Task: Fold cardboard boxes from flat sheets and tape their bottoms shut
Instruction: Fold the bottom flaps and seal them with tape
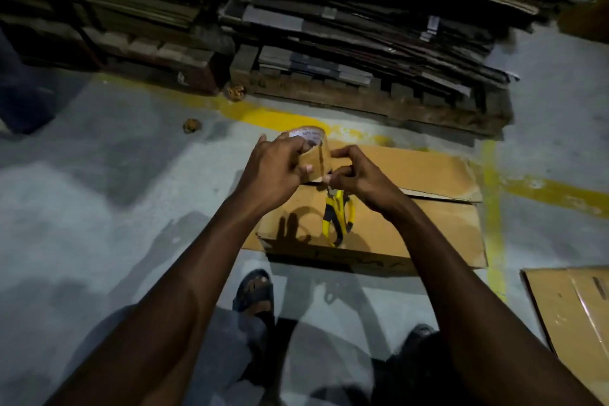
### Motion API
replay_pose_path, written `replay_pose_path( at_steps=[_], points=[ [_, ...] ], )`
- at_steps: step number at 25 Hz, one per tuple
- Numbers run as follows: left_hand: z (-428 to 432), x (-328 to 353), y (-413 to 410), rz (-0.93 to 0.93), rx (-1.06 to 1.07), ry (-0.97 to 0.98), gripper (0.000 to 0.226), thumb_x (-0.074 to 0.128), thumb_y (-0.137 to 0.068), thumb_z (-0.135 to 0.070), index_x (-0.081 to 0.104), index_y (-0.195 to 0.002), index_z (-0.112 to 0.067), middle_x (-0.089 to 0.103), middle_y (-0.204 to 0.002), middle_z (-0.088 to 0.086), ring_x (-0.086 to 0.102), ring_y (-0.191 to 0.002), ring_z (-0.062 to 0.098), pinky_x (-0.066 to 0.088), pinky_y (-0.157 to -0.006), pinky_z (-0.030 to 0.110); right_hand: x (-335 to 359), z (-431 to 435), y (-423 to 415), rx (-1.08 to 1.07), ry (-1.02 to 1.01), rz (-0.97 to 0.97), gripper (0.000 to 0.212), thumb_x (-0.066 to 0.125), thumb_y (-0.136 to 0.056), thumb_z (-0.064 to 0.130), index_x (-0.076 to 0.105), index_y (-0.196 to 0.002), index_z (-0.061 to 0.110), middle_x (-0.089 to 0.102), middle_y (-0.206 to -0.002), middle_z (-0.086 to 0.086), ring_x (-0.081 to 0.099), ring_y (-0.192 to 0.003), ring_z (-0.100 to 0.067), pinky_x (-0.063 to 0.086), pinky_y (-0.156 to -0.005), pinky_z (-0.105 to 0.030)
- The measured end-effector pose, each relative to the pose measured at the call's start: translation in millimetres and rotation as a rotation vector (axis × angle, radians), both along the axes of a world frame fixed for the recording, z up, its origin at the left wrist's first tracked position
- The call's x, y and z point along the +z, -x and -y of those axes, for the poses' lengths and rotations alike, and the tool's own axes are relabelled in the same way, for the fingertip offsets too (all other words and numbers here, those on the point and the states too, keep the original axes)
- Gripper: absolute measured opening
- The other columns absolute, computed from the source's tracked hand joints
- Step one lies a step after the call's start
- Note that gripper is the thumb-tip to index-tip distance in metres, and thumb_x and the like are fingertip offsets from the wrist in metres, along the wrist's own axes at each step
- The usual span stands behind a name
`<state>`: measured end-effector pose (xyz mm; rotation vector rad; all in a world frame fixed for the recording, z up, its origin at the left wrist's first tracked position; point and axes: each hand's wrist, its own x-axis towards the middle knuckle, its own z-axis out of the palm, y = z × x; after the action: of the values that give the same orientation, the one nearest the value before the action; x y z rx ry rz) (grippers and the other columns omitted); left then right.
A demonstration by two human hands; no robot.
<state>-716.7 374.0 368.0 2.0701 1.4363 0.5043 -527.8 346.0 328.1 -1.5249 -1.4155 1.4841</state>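
Tape roll: brown packing tape, white core label with red print. It is held in the air over the far left corner of the box, gripped by the left hand, with the right hand pinching its near edge. Cardboard box: brown, lying on the floor, flaps folded flat, seam running across the upward face. Yellow-and-black scissors lie on that face. Flat cardboard sheet lies on the floor at lower right, apart from the box.
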Motion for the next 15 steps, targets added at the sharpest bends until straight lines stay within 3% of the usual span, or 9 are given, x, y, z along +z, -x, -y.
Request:
replay_pose_path(
  at_steps=[2,3,4,6,8,9,10,13,15],
  points=[
    [-3,-10,-3,0.062,-0.014,0.01,0.014,0.071,-0.083,-0.015,0.065,-0.096,-0.016,0.07,-0.097,0.005,0.062,-0.098,0.032,0.032,-0.111,0.045,0,-4,-12,0.156,0.122,-0.052,0.011,0.061,-0.095,0.011,0.054,-0.102,0.006,0.072,-0.103,-0.02,0.07,-0.085,-0.011,0.047,-0.069,-0.02],
    [-2,-12,-4,0.125,-0.031,0.048,0.017,0.07,-0.083,-0.012,0.067,-0.099,-0.015,0.072,-0.098,0.002,0.065,-0.096,0.027,0.042,-0.102,0.042,-2,-3,-18,0.246,0.169,-0.079,0.008,0.058,-0.097,0.012,0.06,-0.1,0.005,0.072,-0.105,-0.022,0.071,-0.09,-0.014,0.049,-0.072,-0.019],
    [-2,-15,-5,0.198,-0.056,0.104,0.017,0.069,-0.083,-0.01,0.068,-0.099,-0.017,0.072,-0.095,-0.004,0.067,-0.09,0.019,0.05,-0.09,0.038,-5,-2,-23,0.337,0.219,-0.115,0.016,0.056,-0.098,0.017,0.064,-0.105,0.005,0.072,-0.105,-0.021,0.07,-0.093,-0.02,0.051,-0.076,-0.022],
    [-4,-18,-4,0.289,-0.132,0.192,0.012,0.069,-0.082,-0.011,0.065,-0.091,-0.019,0.068,-0.078,-0.011,0.065,-0.074,0.011,0.052,-0.07,0.032,-7,1,-29,0.493,0.337,-0.254,0.031,0.055,-0.094,0.03,0.07,-0.11,0.008,0.074,-0.102,-0.017,0.069,-0.088,-0.026,0.054,-0.077,-0.029],
    [-12,-19,0,0.337,-0.161,0.25,0.01,0.066,-0.079,-0.019,0.063,-0.088,-0.014,0.065,-0.074,-0.001,0.063,-0.071,0.018,0.052,-0.068,0.037,-6,3,-30,0.503,0.393,-0.365,0.029,0.056,-0.091,0.033,0.073,-0.097,0.011,0.074,-0.088,-0.013,0.067,-0.076,-0.024,0.053,-0.071,-0.03],
    [-17,-18,1,0.33,-0.148,0.267,0.011,0.066,-0.08,-0.021,0.063,-0.088,-0.014,0.065,-0.075,0.002,0.062,-0.071,0.019,0.053,-0.069,0.039,-7,2,-27,0.446,0.359,-0.332,0.026,0.055,-0.093,0.03,0.071,-0.088,0.01,0.072,-0.078,-0.011,0.065,-0.07,-0.023,0.051,-0.068,-0.031],
    [-20,-20,2,0.277,-0.114,0.268,0.01,0.067,-0.082,-0.022,0.062,-0.088,-0.016,0.065,-0.077,0.002,0.061,-0.073,0.019,0.054,-0.071,0.042,-7,0,-23,0.375,0.27,-0.189,0.027,0.052,-0.098,0.025,0.067,-0.082,0.01,0.067,-0.071,-0.009,0.062,-0.066,-0.024,0.049,-0.066,-0.032],
    [-20,-27,-4,-0.055,-0.004,0.235,0.018,0.066,-0.088,-0.029,0.061,-0.102,-0.018,0.068,-0.1,0.006,0.061,-0.094,0.026,0.05,-0.079,0.036,-16,-3,-8,0.322,-0.111,0.595,0.027,0.042,-0.104,0.028,0.056,-0.087,0.014,0.061,-0.08,-0.005,0.059,-0.077,-0.027,0.04,-0.064,-0.035],
    [-18,-31,-11,-0.078,0.079,0.269,0.038,0.067,-0.088,-0.031,0.055,-0.121,-0.019,0.066,-0.112,0.008,0.06,-0.104,0.028,0.047,-0.083,0.034,-21,-2,-6,0.278,-0.071,0.565,0.025,0.039,-0.104,0.033,0.052,-0.088,0.02,0.059,-0.088,-0.004,0.058,-0.084,-0.027,0.041,-0.071,-0.04]
  ],
)
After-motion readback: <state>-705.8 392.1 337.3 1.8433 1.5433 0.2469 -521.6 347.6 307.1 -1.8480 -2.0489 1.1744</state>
